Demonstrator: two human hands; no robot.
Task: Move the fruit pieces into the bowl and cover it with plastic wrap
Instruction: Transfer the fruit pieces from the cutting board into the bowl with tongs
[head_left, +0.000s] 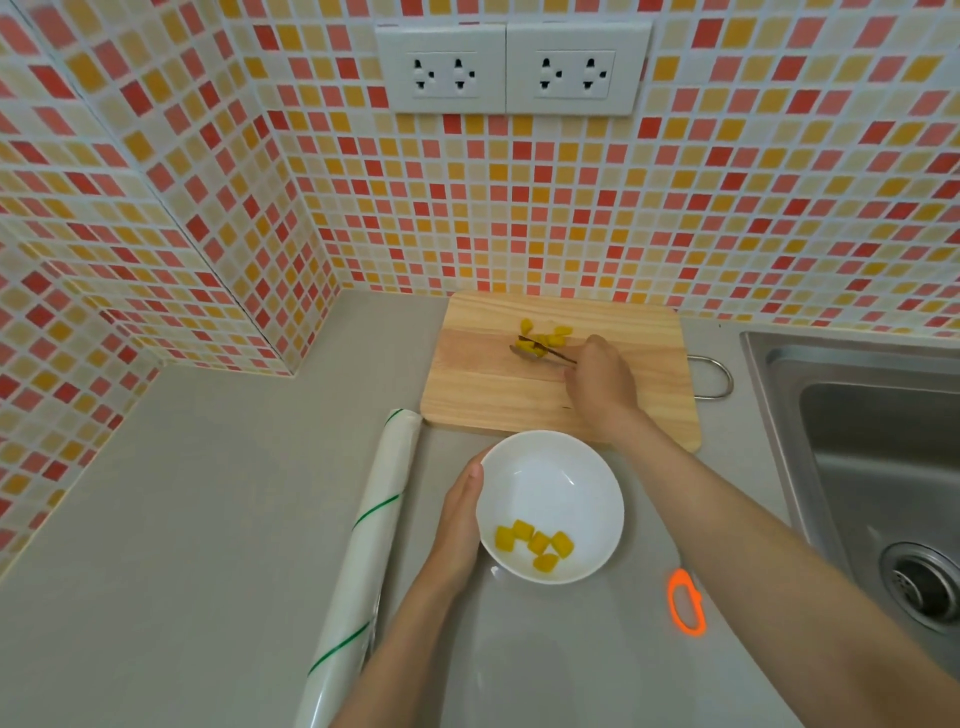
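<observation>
My right hand curled around metal utensil, tip among fruit pieces on cutting board. Board at counter back edge, near tiled wall, sink beside it at counter's right edge. White bowl just in front of board, five fruit cubes inside. My left hand open, fingers flat against bowl's left wall. Plastic wrap roll just left of that hand, running front to back.

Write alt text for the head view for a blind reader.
A person's right hand holds a slim metal utensil among yellow fruit pieces on a pale wooden cutting board, while the left hand rests against a round white bowl holding five more. A white plastic wrap roll lies left; a steel sink sits right.
</observation>
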